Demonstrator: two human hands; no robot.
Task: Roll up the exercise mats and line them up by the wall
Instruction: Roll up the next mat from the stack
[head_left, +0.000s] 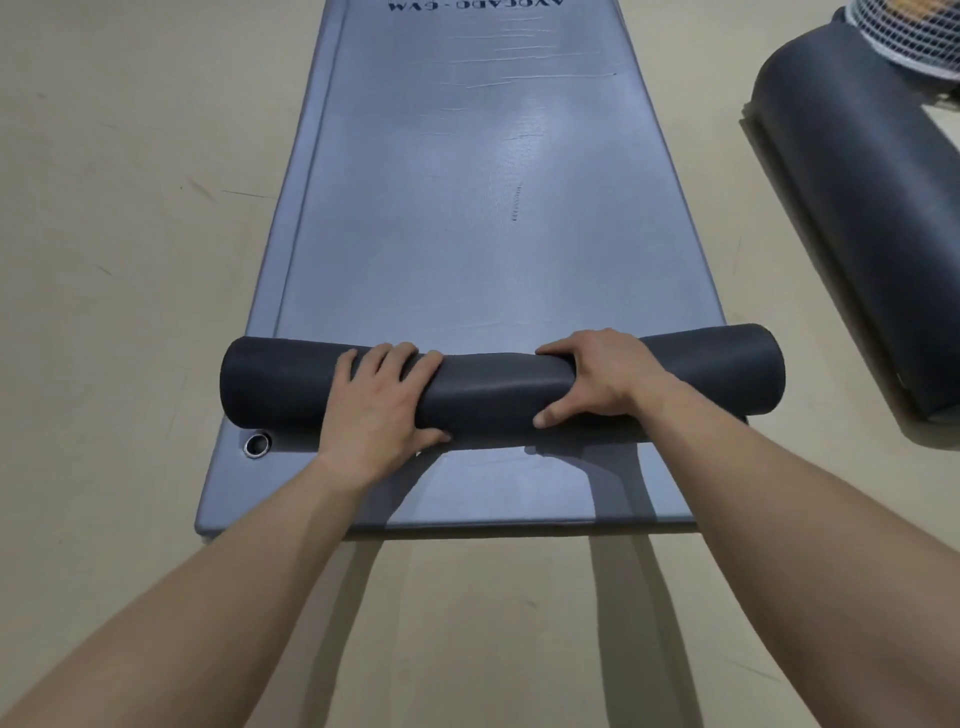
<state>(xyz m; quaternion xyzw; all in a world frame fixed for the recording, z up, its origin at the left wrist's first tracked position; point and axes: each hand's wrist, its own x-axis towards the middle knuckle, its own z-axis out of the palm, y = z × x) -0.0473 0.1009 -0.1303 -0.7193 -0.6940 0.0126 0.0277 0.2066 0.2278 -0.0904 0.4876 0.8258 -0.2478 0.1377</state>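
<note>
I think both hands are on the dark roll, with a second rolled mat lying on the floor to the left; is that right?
Not quite: the head view shows the second rolled mat lying on the floor to the right, not the left. The left hand and right hand are indeed both on the dark roll.

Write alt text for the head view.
A person's left hand and right hand grip a dark roll lying across a flat grey mat on a beige floor. A second rolled mat lies on the floor to the right.
</note>
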